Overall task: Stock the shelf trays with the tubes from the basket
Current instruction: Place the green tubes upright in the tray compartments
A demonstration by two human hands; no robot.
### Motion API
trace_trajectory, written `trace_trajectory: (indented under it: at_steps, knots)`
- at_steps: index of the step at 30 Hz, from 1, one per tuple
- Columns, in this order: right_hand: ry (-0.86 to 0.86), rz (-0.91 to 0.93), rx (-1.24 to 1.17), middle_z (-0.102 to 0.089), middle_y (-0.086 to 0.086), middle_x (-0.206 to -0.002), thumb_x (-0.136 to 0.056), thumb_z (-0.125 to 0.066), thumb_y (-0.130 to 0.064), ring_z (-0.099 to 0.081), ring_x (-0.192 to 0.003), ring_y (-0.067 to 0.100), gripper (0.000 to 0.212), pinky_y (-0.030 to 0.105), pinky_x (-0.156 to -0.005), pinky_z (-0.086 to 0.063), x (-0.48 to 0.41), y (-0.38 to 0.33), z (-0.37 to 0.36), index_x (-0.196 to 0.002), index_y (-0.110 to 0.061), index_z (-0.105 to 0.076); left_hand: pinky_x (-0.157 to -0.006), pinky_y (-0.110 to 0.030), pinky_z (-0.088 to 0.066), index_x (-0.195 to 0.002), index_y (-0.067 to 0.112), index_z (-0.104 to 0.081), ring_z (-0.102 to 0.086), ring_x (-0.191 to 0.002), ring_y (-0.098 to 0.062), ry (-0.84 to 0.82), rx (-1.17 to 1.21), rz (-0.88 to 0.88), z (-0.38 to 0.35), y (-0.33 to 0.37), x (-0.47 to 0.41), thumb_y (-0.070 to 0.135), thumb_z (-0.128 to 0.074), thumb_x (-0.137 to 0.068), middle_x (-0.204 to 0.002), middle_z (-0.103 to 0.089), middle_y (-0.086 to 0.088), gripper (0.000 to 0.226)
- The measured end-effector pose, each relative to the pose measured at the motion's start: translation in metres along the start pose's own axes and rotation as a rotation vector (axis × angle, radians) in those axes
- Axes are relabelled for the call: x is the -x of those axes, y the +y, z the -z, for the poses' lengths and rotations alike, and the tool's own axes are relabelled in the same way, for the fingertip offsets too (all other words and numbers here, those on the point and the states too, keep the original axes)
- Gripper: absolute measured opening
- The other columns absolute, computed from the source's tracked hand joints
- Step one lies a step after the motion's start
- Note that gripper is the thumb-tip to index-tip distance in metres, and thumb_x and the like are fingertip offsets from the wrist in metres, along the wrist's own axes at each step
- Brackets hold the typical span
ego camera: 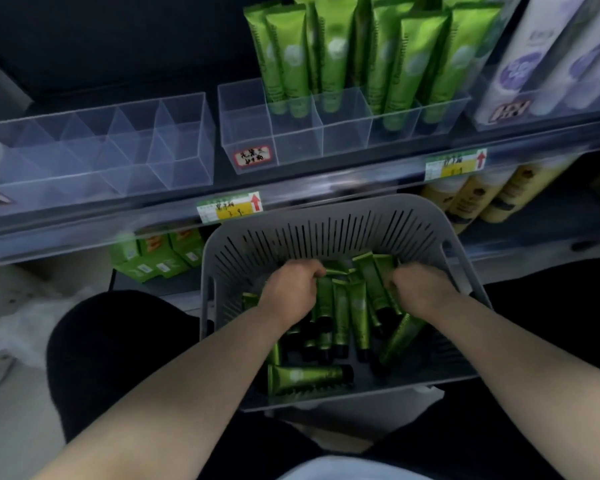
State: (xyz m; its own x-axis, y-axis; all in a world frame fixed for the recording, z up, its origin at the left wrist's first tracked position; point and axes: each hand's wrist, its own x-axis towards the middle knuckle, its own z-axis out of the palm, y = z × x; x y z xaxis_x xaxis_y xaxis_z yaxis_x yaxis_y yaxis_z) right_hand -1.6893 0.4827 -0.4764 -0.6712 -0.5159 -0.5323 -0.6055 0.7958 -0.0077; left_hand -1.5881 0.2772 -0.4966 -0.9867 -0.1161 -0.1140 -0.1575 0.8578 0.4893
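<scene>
A grey slotted basket (pixel 326 216) rests on my lap, holding several green tubes with black caps (pixel 340 317). My left hand (pixel 291 289) is down inside it, fingers closed around green tubes. Inside the basket too, my right hand (pixel 420 289) grips the upper ends of other green tubes. On the shelf above stands a clear divided tray (pixel 246 133) with several tall green tubes (pixel 336 50) upright in its back compartments; its left and front compartments hold nothing. A second clear divided tray (pixel 94 157) to the left holds nothing.
White and purple tubes (pixel 541 60) fill a tray at the far right. Yellow bottles (pixel 489 195) and green boxes (pixel 160 254) sit on the lower shelf. Price tags (pixel 229 207) line the shelf rail. My dark-clad knees flank the basket.
</scene>
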Motion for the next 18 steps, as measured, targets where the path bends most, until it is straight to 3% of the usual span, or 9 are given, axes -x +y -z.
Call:
trace_trajectory:
  at_steps: [3,8,11,14,18]
  knots:
    - [-0.107,-0.013,0.099,-0.063,0.008,-0.109,-0.087,-0.051,-0.004,-0.06,-0.096,0.024,0.026,0.029,-0.075,-0.051,0.003,0.001,-0.006,-0.107,-0.014,-0.063,-0.089,-0.034,-0.051,-0.115,0.015,-0.064,-0.058,-0.109,-0.02,-0.024,0.038,0.021,-0.016,0.004,0.005,0.002,-0.047,-0.093,-0.119,-0.064,-0.005,0.031]
    - [-0.177,-0.01,0.194,-0.061,0.009,-0.117,-0.089,-0.051,-0.004,-0.059,-0.103,0.025,0.027,0.03,-0.076,-0.047,0.006,-0.005,-0.006,-0.114,-0.008,-0.061,-0.092,-0.033,-0.05,-0.117,0.014,-0.063,-0.057,-0.113,-0.019,-0.037,0.04,0.017,-0.029,0.001,0.018,0.0,-0.046,-0.093,-0.12,-0.064,-0.007,0.033]
    - [-0.185,0.006,0.035,-0.06,0.007,-0.117,-0.089,-0.056,-0.011,-0.057,-0.099,0.022,0.024,0.029,-0.085,-0.05,0.007,-0.006,-0.001,-0.111,-0.013,-0.064,-0.085,-0.03,-0.052,-0.116,0.015,-0.064,-0.06,-0.105,-0.019,0.023,0.047,0.077,-0.028,-0.007,0.022,-0.001,-0.048,-0.092,-0.115,-0.066,-0.007,0.033]
    - [-0.096,0.116,-0.199,-0.061,-0.002,-0.118,-0.089,-0.063,-0.022,-0.057,-0.106,0.018,0.024,0.023,-0.084,-0.044,0.01,-0.012,0.011,-0.113,-0.025,-0.065,-0.079,-0.027,-0.053,-0.119,0.011,-0.063,-0.062,-0.097,-0.02,0.077,0.049,0.185,-0.021,-0.016,0.022,-0.003,-0.05,-0.09,-0.11,-0.066,-0.009,0.035]
    - [0.103,0.189,-0.435,-0.065,-0.002,-0.114,-0.089,-0.065,-0.022,-0.059,-0.104,0.015,0.026,0.019,-0.083,-0.04,0.012,-0.022,0.021,-0.115,-0.021,-0.065,-0.077,-0.039,-0.056,-0.124,0.01,-0.059,-0.063,-0.094,-0.025,0.072,0.041,0.296,-0.017,-0.025,0.025,-0.001,-0.049,-0.09,-0.109,-0.065,-0.012,0.036]
